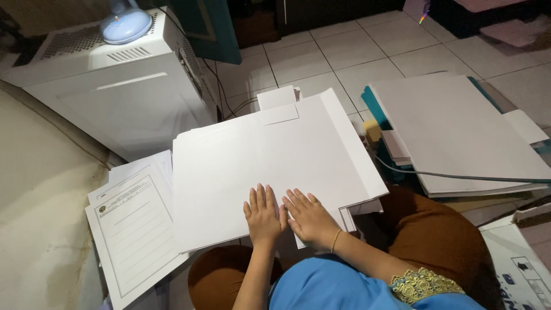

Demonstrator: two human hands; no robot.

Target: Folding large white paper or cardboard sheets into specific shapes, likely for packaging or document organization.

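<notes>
A thick stack of blank white paper (pixel 270 155) lies on the floor in front of me, slightly fanned at its right edge. My left hand (pixel 263 214) rests flat on the near edge of the stack, fingers together and stretched out. My right hand (pixel 308 217), with a thin bracelet at the wrist, lies flat right beside it, touching it. Neither hand grips anything. A printed form sheet (pixel 135 229) with lines sticks out from under the stack at the lower left.
A white box-shaped machine (pixel 120 86) stands at the upper left with a pale blue lamp (pixel 125 24) on top. Another paper pile (pixel 459 132) on teal folders sits at the right, crossed by a cable (pixel 459 176). A cardboard box (pixel 522 264) is at the lower right. Tiled floor (pixel 344 51) lies beyond.
</notes>
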